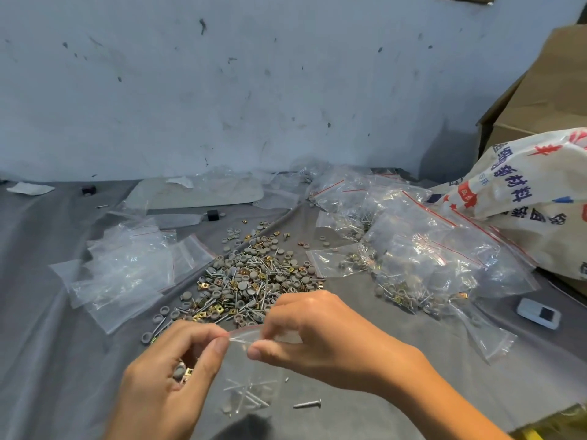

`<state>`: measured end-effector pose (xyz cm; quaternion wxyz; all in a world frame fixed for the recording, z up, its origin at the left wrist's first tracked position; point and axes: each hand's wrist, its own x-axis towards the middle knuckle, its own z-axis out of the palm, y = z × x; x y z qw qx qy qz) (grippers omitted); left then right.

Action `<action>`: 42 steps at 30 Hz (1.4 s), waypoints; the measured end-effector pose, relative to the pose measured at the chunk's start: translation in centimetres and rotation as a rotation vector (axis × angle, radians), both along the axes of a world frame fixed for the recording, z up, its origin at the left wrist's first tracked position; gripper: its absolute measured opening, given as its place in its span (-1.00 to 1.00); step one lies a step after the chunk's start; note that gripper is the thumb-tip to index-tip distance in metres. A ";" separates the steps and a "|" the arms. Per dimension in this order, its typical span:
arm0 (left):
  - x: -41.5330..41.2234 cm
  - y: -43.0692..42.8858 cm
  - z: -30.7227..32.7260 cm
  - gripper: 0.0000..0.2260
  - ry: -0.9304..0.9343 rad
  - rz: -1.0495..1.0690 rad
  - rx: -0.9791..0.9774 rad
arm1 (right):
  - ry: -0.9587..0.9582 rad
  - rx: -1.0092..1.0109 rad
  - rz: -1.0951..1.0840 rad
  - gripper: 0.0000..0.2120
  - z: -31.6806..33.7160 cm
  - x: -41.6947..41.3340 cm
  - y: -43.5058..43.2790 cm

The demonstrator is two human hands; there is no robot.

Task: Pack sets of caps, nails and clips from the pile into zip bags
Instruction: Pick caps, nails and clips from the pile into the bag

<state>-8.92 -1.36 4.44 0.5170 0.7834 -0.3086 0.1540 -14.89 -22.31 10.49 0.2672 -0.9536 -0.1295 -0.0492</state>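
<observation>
A small clear zip bag (pixel 246 373) hangs between my hands, with several nails and a grey cap at its bottom. My left hand (pixel 173 373) pinches the bag's top edge with thumb and forefinger and keeps a grey cap and a brass clip tucked in its palm. My right hand (pixel 313 331) pinches the same top edge from the right. Beyond my hands lies the pile (pixel 251 281) of grey caps, nails and brass clips on the grey table cover.
Empty zip bags (pixel 127 268) lie at the left. Filled zip bags (pixel 422 249) are heaped at the right, beside a printed white sack (pixel 536 185) and a cardboard box (pixel 540 100). A loose nail (pixel 307 404) lies near me; a small white device (pixel 538 312) sits right.
</observation>
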 end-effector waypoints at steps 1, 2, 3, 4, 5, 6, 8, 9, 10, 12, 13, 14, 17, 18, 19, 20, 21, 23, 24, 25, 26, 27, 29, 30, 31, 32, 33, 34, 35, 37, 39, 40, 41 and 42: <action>0.0 0.0 0.0 -0.79 -0.004 0.001 -0.003 | -0.014 0.018 -0.001 -0.77 -0.1 0.1 0.3; 0.1 0.0 0.1 -0.80 -0.007 0.000 -0.006 | -0.028 0.028 0.002 -0.76 -0.1 0.1 0.6; 0.1 0.0 0.2 -0.80 -0.006 -0.003 -0.012 | -0.048 0.032 0.012 -0.72 -0.2 0.2 0.8; 0.2 0.1 0.4 -0.80 -0.007 -0.005 -0.020 | -0.067 0.034 0.023 -0.66 -0.3 0.3 1.0; 0.3 0.1 0.5 -0.80 -0.012 -0.008 -0.026 | -0.085 0.041 0.030 -0.60 -0.3 0.5 1.2; 0.4 0.2 0.7 -0.80 -0.018 -0.011 -0.028 | -0.102 0.049 0.031 -0.55 -0.2 0.6 1.3; 0.5 0.4 1.2 -0.79 -0.029 -0.017 -0.020 | -0.155 0.050 0.030 -0.61 0.2 0.9 1.7; 0.6 0.5 1.4 -0.77 -0.033 -0.019 -0.015 | -0.199 0.045 0.032 -0.72 0.4 1.0 1.9; 0.6 0.5 1.5 -0.76 -0.038 -0.021 -0.012 | -0.239 0.044 0.030 -0.82 0.6 1.1 2.1; 0.6 0.6 1.8 -0.75 -0.042 -0.029 -0.009 | -0.277 0.064 0.023 -0.93 1.0 1.1 2.5; 0.6 0.6 1.9 -0.75 -0.041 -0.032 -0.009 | -0.272 0.082 0.023 -0.95 1.1 1.1 2.6; 0.6 0.6 2.1 -0.76 -0.041 -0.034 -0.010 | -0.261 0.103 0.026 -0.95 1.3 1.1 2.7; 0.3 0.6 2.6 -0.83 -0.060 -0.040 -0.010 | -0.250 0.155 0.036 -0.95 1.6 1.0 2.8; 0.3 0.6 2.8 -0.85 -0.059 -0.046 -0.004 | -0.254 0.166 0.034 -0.95 1.7 1.0 2.8; 0.2 0.6 3.0 -0.86 -0.050 -0.054 -0.001 | -0.261 0.175 0.032 -0.96 1.8 0.9 2.8; 0.1 0.6 3.1 -0.86 -0.042 -0.062 -0.001 | -0.269 0.181 0.030 -0.97 1.9 0.9 2.9; 0.0 0.6 3.2 -0.87 -0.040 -0.068 -0.004 | -0.277 0.189 0.027 -0.97 2.0 0.9 3.0; -0.1 0.6 3.7 -0.89 -0.054 -0.070 -0.009 | -0.297 0.213 0.025 -0.97 2.3 0.7 3.1; -0.2 0.6 3.9 -0.90 -0.065 -0.069 -0.008 | -0.309 0.222 0.022 -0.97 2.4 0.6 3.1; -0.2 0.6 4.1 -0.91 -0.077 -0.068 -0.007 | -0.324 0.225 0.016 -0.97 2.6 0.5 3.1; -0.3 0.6 4.4 -0.91 -0.086 -0.067 -0.008 | -0.340 0.223 0.006 -0.97 2.7 0.5 3.0; -0.4 0.6 4.6 -0.91 -0.090 -0.066 -0.013 | -0.359 0.213 -0.006 -0.96 2.9 0.4 2.9; -0.5 0.6 5.1 -0.92 -0.095 -0.065 -0.033 | -0.406 0.167 -0.033 -0.94 3.3 0.3 2.6; -0.6 0.6 5.3 -0.92 -0.096 -0.066 -0.046 | -0.428 0.148 -0.042 -0.93 3.4 0.2 2.5; -0.6 0.6 5.5 -0.92 -0.090 -0.069 -0.061 | -0.449 0.139 -0.048 -0.93 3.6 0.2 2.3; -0.7 0.6 5.7 -0.92 -0.081 -0.070 -0.075 | -0.470 0.141 -0.052 -0.94 3.8 0.1 2.1; -0.7 0.6 5.8 -0.91 -0.081 -0.067 -0.083 | -0.493 0.146 -0.057 -0.95 3.9 0.0 1.9; -0.7 0.5 6.0 -0.91 -0.087 -0.063 -0.082 | -0.517 0.149 -0.064 -0.96 4.0 -0.1 1.7; -0.7 0.5 6.1 -0.90 -0.091 -0.059 -0.081 | -0.537 0.146 -0.070 -0.96 4.1 -0.1 1.5; -0.6 0.4 6.1 -0.91 -0.076 -0.057 -0.086 | -0.556 0.125 -0.077 -0.97 4.2 -0.4 1.0; -0.4 0.5 6.0 -0.90 -0.055 -0.051 -0.101 | -0.566 0.097 -0.104 -0.95 4.2 -0.7 0.3; -0.3 0.6 5.9 -0.90 -0.051 -0.046 -0.106 | -0.571 0.085 -0.119 -0.95 4.2 -0.9 -0.1; -0.1 0.7 5.9 -0.90 -0.051 -0.041 -0.107 | -0.576 0.071 -0.133 -0.95 4.1 -1.1 -0.5; -0.1 0.7 5.8 -0.90 -0.050 -0.037 -0.103 | -0.580 0.054 -0.144 -0.96 4.1 -1.3 -1.0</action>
